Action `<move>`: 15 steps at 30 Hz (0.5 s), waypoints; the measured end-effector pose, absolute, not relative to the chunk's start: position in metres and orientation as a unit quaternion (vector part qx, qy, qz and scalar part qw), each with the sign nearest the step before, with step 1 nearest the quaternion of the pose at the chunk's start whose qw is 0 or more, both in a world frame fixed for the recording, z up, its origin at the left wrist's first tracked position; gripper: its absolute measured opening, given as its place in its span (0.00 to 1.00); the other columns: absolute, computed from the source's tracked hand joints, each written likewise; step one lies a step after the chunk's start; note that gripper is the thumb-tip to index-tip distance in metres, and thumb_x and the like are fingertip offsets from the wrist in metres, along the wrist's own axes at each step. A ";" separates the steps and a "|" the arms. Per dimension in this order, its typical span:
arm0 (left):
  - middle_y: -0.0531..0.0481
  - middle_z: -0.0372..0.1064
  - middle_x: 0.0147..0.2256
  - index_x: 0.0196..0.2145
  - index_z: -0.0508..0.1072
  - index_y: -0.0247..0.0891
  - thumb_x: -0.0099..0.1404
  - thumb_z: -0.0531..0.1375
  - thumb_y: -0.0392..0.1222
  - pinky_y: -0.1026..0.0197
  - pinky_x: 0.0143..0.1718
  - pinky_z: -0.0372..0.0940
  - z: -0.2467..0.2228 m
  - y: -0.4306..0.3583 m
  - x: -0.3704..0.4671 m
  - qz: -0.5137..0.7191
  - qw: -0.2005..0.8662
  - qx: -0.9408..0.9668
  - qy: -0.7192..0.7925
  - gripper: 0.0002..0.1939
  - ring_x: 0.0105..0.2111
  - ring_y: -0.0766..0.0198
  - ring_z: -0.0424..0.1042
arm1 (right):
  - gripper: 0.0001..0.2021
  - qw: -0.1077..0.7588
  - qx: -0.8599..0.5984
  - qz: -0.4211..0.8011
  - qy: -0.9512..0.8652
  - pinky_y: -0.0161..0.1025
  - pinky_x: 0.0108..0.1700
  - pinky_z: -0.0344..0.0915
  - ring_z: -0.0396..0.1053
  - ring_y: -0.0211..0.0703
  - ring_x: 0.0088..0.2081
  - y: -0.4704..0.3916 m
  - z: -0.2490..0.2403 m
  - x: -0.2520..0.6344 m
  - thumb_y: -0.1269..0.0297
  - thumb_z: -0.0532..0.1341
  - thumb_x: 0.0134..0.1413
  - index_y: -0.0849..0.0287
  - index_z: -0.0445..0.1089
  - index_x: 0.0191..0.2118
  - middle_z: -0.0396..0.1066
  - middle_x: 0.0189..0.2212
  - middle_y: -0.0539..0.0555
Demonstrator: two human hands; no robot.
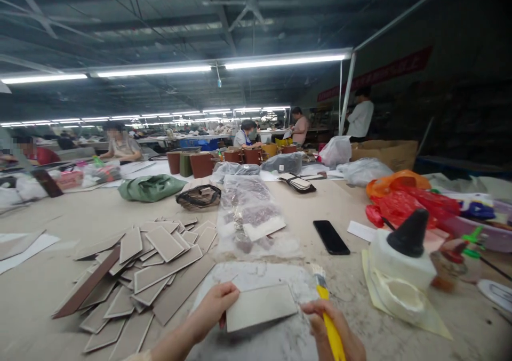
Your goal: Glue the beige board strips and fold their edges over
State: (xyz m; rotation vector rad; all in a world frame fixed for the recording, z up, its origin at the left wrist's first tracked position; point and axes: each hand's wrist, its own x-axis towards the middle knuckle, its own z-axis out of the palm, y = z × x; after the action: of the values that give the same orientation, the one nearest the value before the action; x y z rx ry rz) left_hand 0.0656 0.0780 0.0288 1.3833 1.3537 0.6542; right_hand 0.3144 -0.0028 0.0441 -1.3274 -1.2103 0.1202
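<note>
My left hand [214, 305] pinches the left edge of a flat grey rectangular piece [262, 307] that lies on a marble slab [256, 278] at the table's near edge. My right hand [334, 331] grips a brush with a yellow handle [326, 310], its bristles pointing away from me, just right of the piece. A heap of several similar grey pieces [148, 265] is spread to the left of the slab. A white glue bottle with a black cone cap [402, 259] stands to the right.
A black phone [331, 237] lies beyond the slab beside a clear plastic bag [250, 217]. Red and orange bags [404, 198], a green bag [150, 186], brown tubs [200, 163] and a cardboard box [386, 153] sit farther back. Other people work at distant tables.
</note>
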 end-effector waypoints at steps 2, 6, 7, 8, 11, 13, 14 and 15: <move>0.55 0.62 0.18 0.27 0.69 0.35 0.60 0.54 0.53 0.65 0.19 0.58 0.025 0.067 0.056 0.245 0.432 0.651 0.574 0.17 0.19 0.66 0.63 | 0.19 0.614 -0.585 0.075 -0.524 0.34 0.29 0.68 0.74 0.42 0.28 -0.007 0.044 0.322 0.46 0.55 0.58 0.56 0.73 0.40 0.75 0.29 0.53; 0.46 0.72 0.37 0.36 0.74 0.36 0.60 0.56 0.43 0.57 0.41 0.65 0.019 0.059 0.041 0.275 0.334 0.694 0.576 0.11 0.37 0.58 0.70 | 0.24 0.589 -0.624 0.098 -0.504 0.39 0.34 0.68 0.71 0.45 0.30 -0.009 0.047 0.330 0.44 0.53 0.57 0.61 0.75 0.38 0.73 0.27 0.56; 0.44 0.70 0.42 0.39 0.73 0.36 0.60 0.56 0.42 0.55 0.45 0.64 0.018 0.057 0.037 0.292 0.302 0.710 0.566 0.11 0.41 0.57 0.69 | 0.25 0.581 -0.639 0.120 -0.490 0.39 0.32 0.68 0.70 0.44 0.27 -0.007 0.047 0.330 0.43 0.53 0.57 0.62 0.75 0.37 0.72 0.25 0.55; 0.42 0.69 0.45 0.42 0.73 0.37 0.61 0.56 0.41 0.53 0.48 0.63 0.017 0.054 0.033 0.306 0.263 0.734 0.547 0.12 0.44 0.56 0.68 | 0.26 0.574 -0.651 0.152 -0.473 0.38 0.29 0.67 0.68 0.42 0.25 -0.006 0.047 0.329 0.43 0.52 0.57 0.62 0.74 0.37 0.71 0.24 0.54; 0.42 0.68 0.45 0.41 0.74 0.38 0.63 0.57 0.38 0.53 0.49 0.64 0.014 0.038 0.019 0.307 0.164 0.813 0.467 0.09 0.46 0.56 0.68 | 0.27 0.555 -0.663 0.263 -0.429 0.36 0.25 0.66 0.66 0.38 0.20 -0.001 0.046 0.321 0.40 0.54 0.54 0.63 0.74 0.37 0.69 0.20 0.51; 0.43 0.69 0.42 0.40 0.74 0.39 0.64 0.57 0.37 0.55 0.46 0.66 0.013 0.025 0.011 0.282 0.150 0.845 0.429 0.08 0.44 0.58 0.69 | 0.28 0.546 -0.651 0.321 -0.419 0.36 0.25 0.66 0.66 0.38 0.19 0.001 0.045 0.309 0.39 0.56 0.51 0.63 0.73 0.37 0.69 0.19 0.50; 0.44 0.69 0.42 0.40 0.74 0.39 0.64 0.57 0.36 0.56 0.45 0.66 0.012 0.019 0.008 0.273 0.148 0.856 0.414 0.08 0.43 0.59 0.69 | 0.27 0.542 -0.643 0.345 -0.418 0.36 0.25 0.66 0.66 0.38 0.19 0.002 0.045 0.302 0.39 0.57 0.50 0.63 0.72 0.36 0.69 0.19 0.49; 0.44 0.69 0.42 0.40 0.74 0.39 0.65 0.57 0.36 0.57 0.45 0.66 0.010 0.015 0.006 0.267 0.145 0.864 0.401 0.08 0.43 0.60 0.69 | 0.27 0.538 -0.634 0.365 -0.419 0.35 0.25 0.65 0.65 0.38 0.19 0.002 0.045 0.293 0.39 0.58 0.49 0.62 0.72 0.36 0.69 0.19 0.49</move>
State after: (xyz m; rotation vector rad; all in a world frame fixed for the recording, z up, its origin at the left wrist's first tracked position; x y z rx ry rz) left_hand 0.0061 0.0149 0.0105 2.4908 1.1541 0.7694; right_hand 0.2928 0.0025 0.0447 -1.5085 -0.9980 0.8686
